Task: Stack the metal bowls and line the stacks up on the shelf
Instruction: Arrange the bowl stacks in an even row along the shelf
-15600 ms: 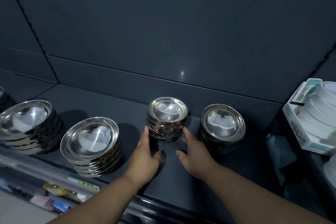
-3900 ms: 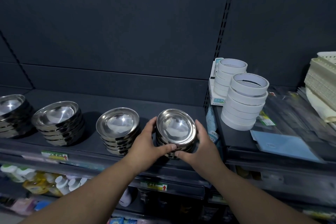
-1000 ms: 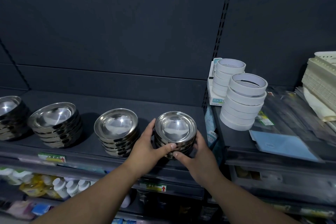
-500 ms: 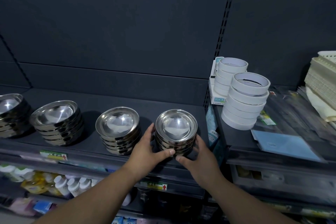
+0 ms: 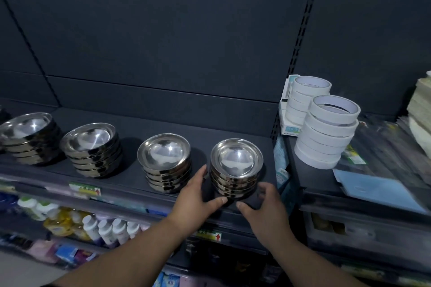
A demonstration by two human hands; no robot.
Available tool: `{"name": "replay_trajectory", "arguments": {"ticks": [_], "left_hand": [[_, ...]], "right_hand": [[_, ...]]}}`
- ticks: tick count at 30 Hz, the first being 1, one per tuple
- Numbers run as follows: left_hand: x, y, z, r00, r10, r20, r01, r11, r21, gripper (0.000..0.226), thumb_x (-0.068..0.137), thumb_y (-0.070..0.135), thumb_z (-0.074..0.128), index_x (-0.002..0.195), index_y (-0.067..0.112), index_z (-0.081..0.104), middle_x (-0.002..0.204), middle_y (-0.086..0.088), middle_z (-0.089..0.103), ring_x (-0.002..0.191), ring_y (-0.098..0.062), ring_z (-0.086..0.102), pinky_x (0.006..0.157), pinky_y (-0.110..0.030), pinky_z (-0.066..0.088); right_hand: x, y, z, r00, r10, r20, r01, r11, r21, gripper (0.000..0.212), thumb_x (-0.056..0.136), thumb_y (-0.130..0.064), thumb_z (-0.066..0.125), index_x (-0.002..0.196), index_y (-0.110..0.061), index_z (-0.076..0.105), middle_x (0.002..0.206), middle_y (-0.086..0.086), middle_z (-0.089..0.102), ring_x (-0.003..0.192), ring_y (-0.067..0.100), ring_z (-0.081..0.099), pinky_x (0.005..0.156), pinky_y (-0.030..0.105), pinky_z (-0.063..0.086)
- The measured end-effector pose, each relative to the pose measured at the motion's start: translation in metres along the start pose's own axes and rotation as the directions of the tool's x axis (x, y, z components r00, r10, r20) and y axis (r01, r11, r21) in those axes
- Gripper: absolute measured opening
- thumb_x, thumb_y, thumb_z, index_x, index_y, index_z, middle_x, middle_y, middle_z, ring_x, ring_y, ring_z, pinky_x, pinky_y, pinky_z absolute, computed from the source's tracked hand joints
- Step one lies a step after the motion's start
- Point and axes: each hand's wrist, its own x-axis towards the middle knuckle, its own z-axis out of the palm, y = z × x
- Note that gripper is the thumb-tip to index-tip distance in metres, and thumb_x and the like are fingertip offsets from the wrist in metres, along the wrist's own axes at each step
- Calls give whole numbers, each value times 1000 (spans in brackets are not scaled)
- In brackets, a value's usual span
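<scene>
Since 4 bowl stacks sit in row on shelf, task looks ~done: L hand & R hand flank rightmost stack, fingers loose, unclamped, maybe last nudge left.

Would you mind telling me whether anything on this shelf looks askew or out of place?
Nothing looks spilled or damaged. Only the second bowl stack from the left seems to lean slightly, its bowls not quite level; that may just be lens distortion.

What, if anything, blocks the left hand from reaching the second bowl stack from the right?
Probably nothing, so yes. The left hand is right beside that stack, with only bare shelf between them.
</scene>
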Motion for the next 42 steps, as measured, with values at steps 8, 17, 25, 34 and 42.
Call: {"name": "replay_trajectory", "arguments": {"ticks": [8,17,25,34,42], "left_hand": [[-44,-31,-38,988,50,-145,-39,996,76,36,78,28,78,108,37,60,104,13,66,94,12,59,80,-4,45],[-47,-88,-154,843,-105,-528,83,994,-66,40,80,24,76,109,23,50,110,-2,57,100,-15,57,85,-26,46],[-10,-124,-244,868,-221,-444,188,975,-118,109,69,31,85,151,12,17,154,-10,28,139,-26,33,113,-40,33],[25,-135,-269,954,-86,-287,71,995,-62,107,57,24,92,144,18,30,140,-5,47,126,-22,48,108,-33,39],[37,-142,-267,953,-47,-299,32,998,-53,106,56,26,92,143,18,32,137,-6,48,124,-22,49,107,-35,41]], "right_hand": [[-34,-25,29,990,-139,38,142,985,-101,24,75,-27,80,87,-30,60,90,-13,61,84,2,58,71,7,39],[-40,-94,108,995,-36,95,25,993,113,102,67,-24,88,149,-14,28,135,-5,47,122,8,46,103,23,37],[-22,-120,160,990,56,-127,-39,991,131,127,52,-24,95,151,-16,16,144,8,47,129,24,47,104,30,39],[-9,-139,195,957,91,-276,-48,986,158,114,57,-20,93,147,-18,22,134,6,54,121,25,53,90,24,37],[3,-148,212,927,137,-348,-73,979,193,115,57,-18,93,147,-16,23,136,7,52,123,26,52,93,25,38]]}}
